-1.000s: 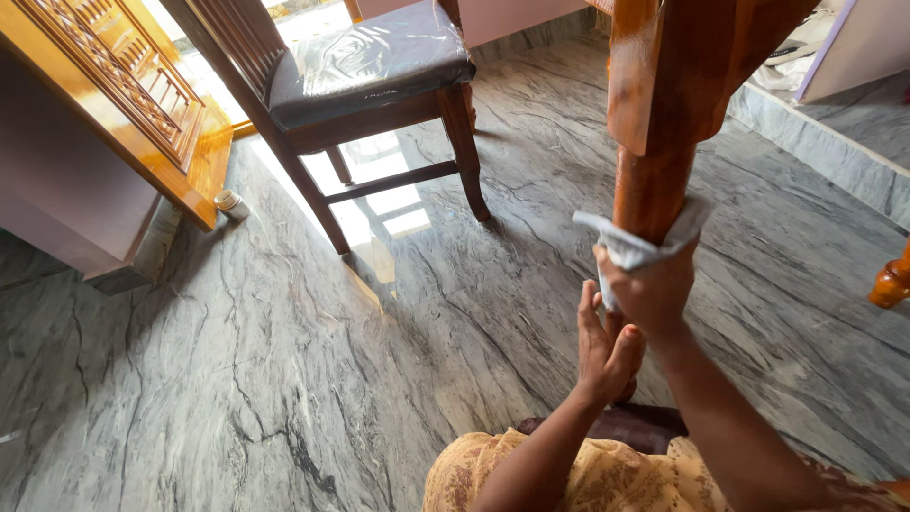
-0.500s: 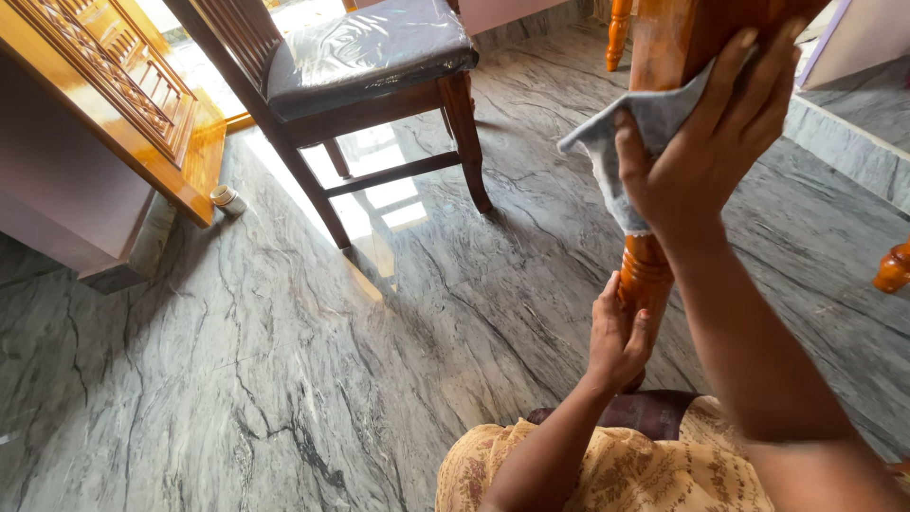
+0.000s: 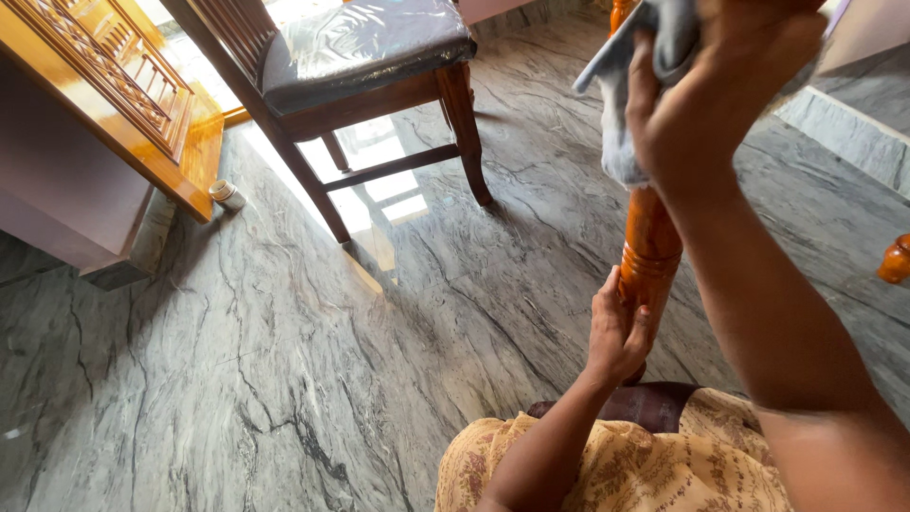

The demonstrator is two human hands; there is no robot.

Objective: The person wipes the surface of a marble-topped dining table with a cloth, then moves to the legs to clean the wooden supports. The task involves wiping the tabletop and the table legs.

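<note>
Grey marble floor [image 3: 237, 360] w/ chair [image 3: 360, 66] nearby. Table leg [image 3: 649, 251] is gripped low by left hand [image 3: 616, 332]; grey cloth [image 3: 630, 85] is clutched in right hand [image 3: 720, 95] up top. Leg best steadied, cloth wrapped fully round.

A small round white container [image 3: 224, 193] lies beside the cabinet [image 3: 142, 123].
</note>
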